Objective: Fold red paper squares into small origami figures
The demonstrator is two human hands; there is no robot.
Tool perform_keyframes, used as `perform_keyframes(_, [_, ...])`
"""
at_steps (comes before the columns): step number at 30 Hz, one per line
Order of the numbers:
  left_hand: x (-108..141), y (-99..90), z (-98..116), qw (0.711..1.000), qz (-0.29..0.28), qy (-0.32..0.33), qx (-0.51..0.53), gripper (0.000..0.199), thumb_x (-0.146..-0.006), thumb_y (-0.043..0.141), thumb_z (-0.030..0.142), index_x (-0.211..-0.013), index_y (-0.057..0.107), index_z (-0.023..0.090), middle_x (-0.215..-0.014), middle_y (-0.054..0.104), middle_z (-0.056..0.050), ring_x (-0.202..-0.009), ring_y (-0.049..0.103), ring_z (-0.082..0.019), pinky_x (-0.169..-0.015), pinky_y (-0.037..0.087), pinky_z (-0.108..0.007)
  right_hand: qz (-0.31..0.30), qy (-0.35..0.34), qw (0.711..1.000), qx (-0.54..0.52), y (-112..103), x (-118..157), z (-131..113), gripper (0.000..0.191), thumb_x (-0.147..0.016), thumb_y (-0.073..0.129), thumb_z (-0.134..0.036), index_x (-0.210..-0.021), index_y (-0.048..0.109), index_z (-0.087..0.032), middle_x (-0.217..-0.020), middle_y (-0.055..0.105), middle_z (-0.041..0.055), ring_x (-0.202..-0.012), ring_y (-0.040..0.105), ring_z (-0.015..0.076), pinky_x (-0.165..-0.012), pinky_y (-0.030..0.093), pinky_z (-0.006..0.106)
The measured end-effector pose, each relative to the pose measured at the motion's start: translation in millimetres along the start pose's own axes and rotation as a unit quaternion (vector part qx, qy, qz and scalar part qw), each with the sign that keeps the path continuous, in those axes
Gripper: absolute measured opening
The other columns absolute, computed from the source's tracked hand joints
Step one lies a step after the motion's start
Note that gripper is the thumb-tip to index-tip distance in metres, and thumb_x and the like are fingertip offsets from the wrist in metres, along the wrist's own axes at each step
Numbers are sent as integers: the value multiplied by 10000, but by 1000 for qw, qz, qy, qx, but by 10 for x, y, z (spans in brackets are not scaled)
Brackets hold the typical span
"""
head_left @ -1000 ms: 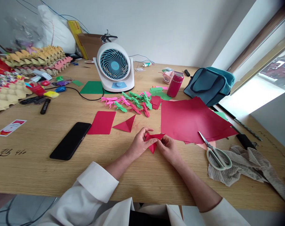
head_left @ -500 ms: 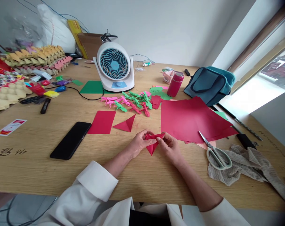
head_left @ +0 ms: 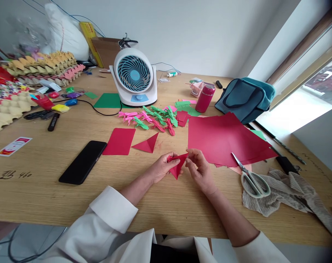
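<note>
Between my hands is a folded red paper [head_left: 178, 165], its point aimed down toward me. My left hand [head_left: 166, 167] pinches it, with the thumb across its front. My right hand [head_left: 198, 166] is at the paper's upper right corner, thumb and fingertips apart; whether a fingertip still touches the edge is hard to tell. Beyond them lies another folded red triangle [head_left: 147, 144], beside a red paper rectangle [head_left: 120, 141]. Several small folded paper shapes [head_left: 155, 117] in pink, green and red lie in a heap farther back.
Large red sheets [head_left: 221, 138] lie to the right, with scissors [head_left: 253, 180] on a crumpled cloth [head_left: 281, 193] nearer me. A black phone [head_left: 83, 162] is at left. Behind stand a fan [head_left: 138, 78], a red flask [head_left: 205, 98] and a blue bag [head_left: 244, 98].
My right hand has loosened its pinch and shifted slightly right, its fingers spreading. The paper's right corner now tilts up, while my left hand keeps its hold.
</note>
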State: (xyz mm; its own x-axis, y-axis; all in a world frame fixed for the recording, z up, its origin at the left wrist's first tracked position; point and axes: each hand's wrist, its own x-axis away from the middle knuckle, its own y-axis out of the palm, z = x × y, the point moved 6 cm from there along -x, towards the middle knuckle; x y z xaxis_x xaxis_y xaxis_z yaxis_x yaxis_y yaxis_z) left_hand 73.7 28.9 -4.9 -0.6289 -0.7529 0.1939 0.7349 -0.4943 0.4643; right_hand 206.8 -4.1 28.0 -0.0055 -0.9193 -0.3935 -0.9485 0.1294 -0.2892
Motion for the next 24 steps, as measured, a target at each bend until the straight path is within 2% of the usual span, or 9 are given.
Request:
perform_keyframes(2, [-6, -18, 12, 1000, -2, 6, -16, 426, -770, 752, 453, -988, 538, 156, -867, 646, -12, -640, 658, -141, -605, 502, -271, -17, -37, 999, 23, -23, -15, -47, 247, -983, 469, -276, -1228, 501, -262, -963, 569, 50, -798, 574, 164, -761, 508, 337])
perform_keyframes(5, [-6, -32, 53, 998, -4, 28, -59, 378, -820, 701, 447, -987, 540, 148, -773, 635, -3, -607, 638, -129, -586, 491, -251, -85, -108, 988, 72, 2, -30, -153, 265, -985, 416, -181, -1196, 556, -260, -1018, 573, 77, -897, 588, 186, -802, 511, 356])
perform_keyframes(7, [3, -29, 88, 995, -4, 42, -92, 346, -846, 671, 440, -974, 543, 145, -702, 615, 13, -573, 614, -117, -566, 482, -235, -117, -131, 980, 94, 20, -35, -194, 297, -973, 409, -130, -1180, 580, -258, -1032, 566, 85, -943, 583, 192, -812, 510, 354])
perform_keyframes(13, [28, -4, 109, 993, -7, 21, -119, 348, -844, 654, 468, -953, 538, 159, -640, 594, 31, -496, 576, -106, -475, 459, -213, -129, -137, 975, 116, 9, -46, -203, 273, -949, 464, -108, -1129, 604, -259, -995, 567, 69, -929, 591, 184, -808, 515, 342])
perform_keyframes(20, [33, 4, 96, 992, -12, 13, -126, 444, -871, 560, 592, -957, 540, 157, -630, 611, 14, -468, 566, -99, -452, 442, -195, -169, -138, 971, 99, 32, -30, -197, 187, -945, 497, -137, -1026, 626, -244, -964, 595, 61, -891, 613, 171, -783, 519, 315])
perform_keyframes(24, [40, -15, 122, 994, -16, -2, -112, 489, -877, 526, 621, -1014, 547, 153, -668, 629, -8, -501, 582, -106, -467, 454, -197, -162, -139, 972, 102, 23, -31, -186, 162, -940, 506, -137, -990, 624, -235, -940, 601, 56, -872, 616, 168, -769, 514, 307])
